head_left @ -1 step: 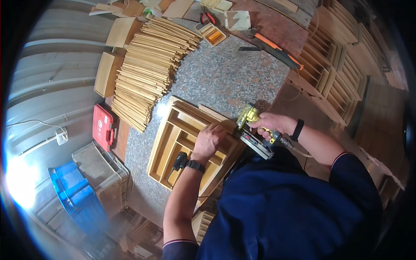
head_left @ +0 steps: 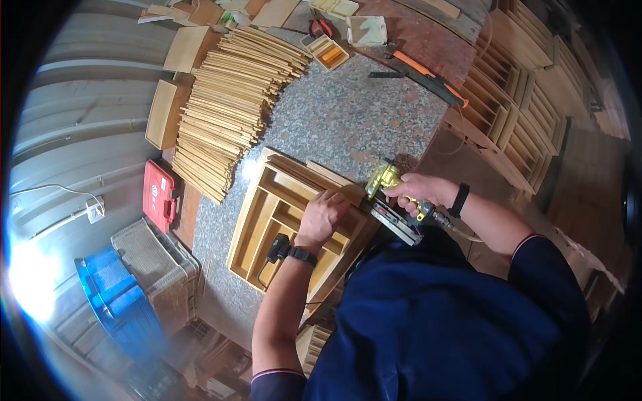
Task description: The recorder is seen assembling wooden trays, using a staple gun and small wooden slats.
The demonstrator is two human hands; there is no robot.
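A light wooden tray with divided compartments (head_left: 265, 224) lies at a slant on the speckled worktop (head_left: 341, 113), close to my body. My left hand (head_left: 325, 215) is closed over the tray's right part, fingers curled down against the wood; the fingertips are partly hidden. In my right hand (head_left: 421, 190) is a yellow and black air nail gun (head_left: 384, 176), gripped by its handle. The gun's nose is at the tray's right end; whether it touches the wood I cannot tell. An air hose (head_left: 461, 234) runs from the handle.
Many thin wooden strips (head_left: 227, 100) lie beyond the tray. A hammer with an orange handle (head_left: 413, 63), pliers (head_left: 321, 28) and a small wooden box (head_left: 326, 52) lie farther back. At left are a red case (head_left: 159, 195) and a blue bin (head_left: 120, 294); wooden trays (head_left: 521, 134) are stacked at right.
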